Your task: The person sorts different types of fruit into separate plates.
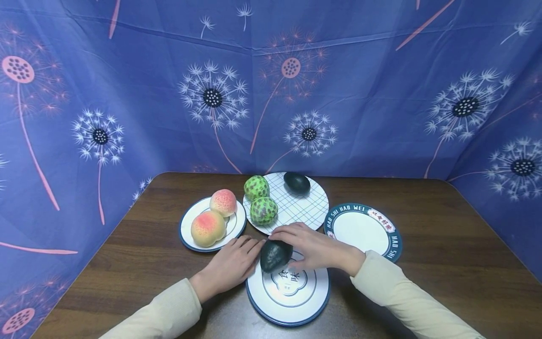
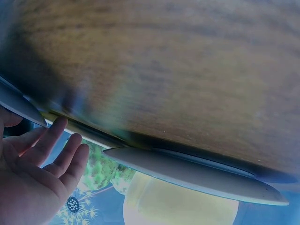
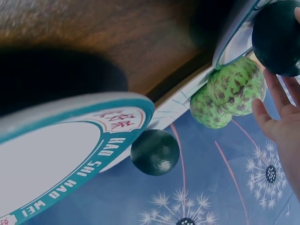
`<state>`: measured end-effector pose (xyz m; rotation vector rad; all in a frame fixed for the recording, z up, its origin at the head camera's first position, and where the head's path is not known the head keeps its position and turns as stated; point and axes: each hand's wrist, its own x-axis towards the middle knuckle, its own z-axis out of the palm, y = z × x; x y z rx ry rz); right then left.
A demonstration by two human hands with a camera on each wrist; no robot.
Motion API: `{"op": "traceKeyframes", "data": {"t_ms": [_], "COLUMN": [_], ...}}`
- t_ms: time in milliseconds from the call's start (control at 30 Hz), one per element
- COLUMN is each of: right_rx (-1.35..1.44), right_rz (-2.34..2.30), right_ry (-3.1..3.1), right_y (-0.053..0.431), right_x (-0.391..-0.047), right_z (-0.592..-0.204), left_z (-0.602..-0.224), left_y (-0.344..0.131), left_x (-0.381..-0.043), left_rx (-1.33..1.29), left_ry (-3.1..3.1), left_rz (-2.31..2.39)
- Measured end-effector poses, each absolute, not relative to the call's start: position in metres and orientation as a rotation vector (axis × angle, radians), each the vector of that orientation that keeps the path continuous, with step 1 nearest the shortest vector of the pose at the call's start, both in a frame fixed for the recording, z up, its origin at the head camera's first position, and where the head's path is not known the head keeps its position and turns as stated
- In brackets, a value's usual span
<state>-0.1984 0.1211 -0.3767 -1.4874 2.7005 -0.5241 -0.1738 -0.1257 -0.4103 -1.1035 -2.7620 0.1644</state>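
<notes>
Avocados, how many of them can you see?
2. One avocado is between the hands, and the other avocado is on the checked plate, near its back edge.

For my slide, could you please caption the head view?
Right hand grips a dark fruit over a plate, left hand nearby.
</notes>
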Motion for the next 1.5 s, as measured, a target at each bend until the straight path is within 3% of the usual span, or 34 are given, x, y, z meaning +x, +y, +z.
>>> {"op": "traceKeyframes", "data": {"t_ms": [600,1500], "right_rx": [-1.454,-1.213], "right_rz": [-0.536,-0.570], "right_ry": [2.807,3.078], "right_y": [0.139,0.165], "right_x": [-0.212,-0.267], "right_z": [-0.370,-0.374], "left_z": [-0.411,-0.410], "left_y": [-0.126,-0.125], "left_x": [-0.176,-0.175], "left_rx": [-1.109,-1.117], "left_ry": [-2.759,-2.766], "left_rz": [0.143,0.142]}}
